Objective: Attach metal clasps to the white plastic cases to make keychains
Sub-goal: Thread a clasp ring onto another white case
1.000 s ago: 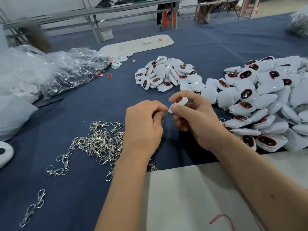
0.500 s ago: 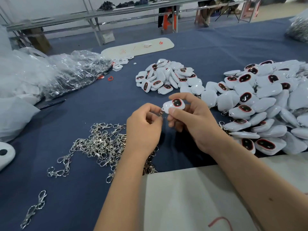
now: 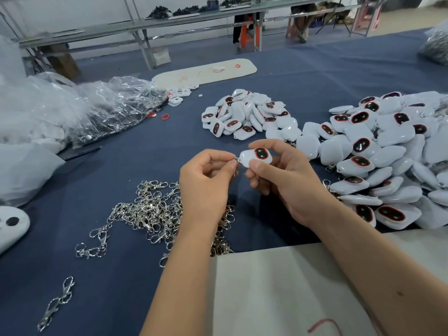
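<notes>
Pinching white case (image 3: 255, 157), right hand (image 3: 288, 180); left hand (image 3: 206, 183) pinches clasp (image 3: 235, 161).

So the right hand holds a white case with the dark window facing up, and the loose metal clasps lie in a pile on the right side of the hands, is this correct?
One detail is wrong. The head view shows the pile of loose metal clasps on the left, beside and partly under the left hand, not on the right. As you said, the right hand holds the white case, dark window up.
</notes>
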Demonstrator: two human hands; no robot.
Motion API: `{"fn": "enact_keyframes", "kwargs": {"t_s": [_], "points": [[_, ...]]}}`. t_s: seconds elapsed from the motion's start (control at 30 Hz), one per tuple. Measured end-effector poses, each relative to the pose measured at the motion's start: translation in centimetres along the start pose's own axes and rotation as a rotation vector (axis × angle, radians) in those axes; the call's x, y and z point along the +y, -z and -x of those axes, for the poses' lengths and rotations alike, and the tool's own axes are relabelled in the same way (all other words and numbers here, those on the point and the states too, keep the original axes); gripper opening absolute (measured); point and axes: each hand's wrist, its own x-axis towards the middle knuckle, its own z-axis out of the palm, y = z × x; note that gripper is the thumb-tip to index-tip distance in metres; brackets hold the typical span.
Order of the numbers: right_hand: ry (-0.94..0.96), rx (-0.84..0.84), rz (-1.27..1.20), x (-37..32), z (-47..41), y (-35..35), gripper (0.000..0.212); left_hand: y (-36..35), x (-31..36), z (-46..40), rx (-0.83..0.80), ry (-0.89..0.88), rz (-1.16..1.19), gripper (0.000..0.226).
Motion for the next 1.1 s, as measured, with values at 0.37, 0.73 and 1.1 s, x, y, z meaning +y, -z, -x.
{"fn": "enact_keyframes", "kwargs": {"t_s": [0.37,0.73,1.1], "points": [[-0.013,-0.014,0.092,0.1,0.1,-0.2,0.024,0.6,0.0,0.0,-0.088,-0.367,-0.595,0.018],[0.028,-0.039,0.013,-0.1,0.1,0.0,0.026,-0.1,0.0,0.3,0.046,-0.052,-0.133,0.012],[0.034,-0.137,-0.076,-0.4,0.1,0.5,0.030,-0.6,0.9,0.5,-0.203,0.249,0.349,0.008]]}}
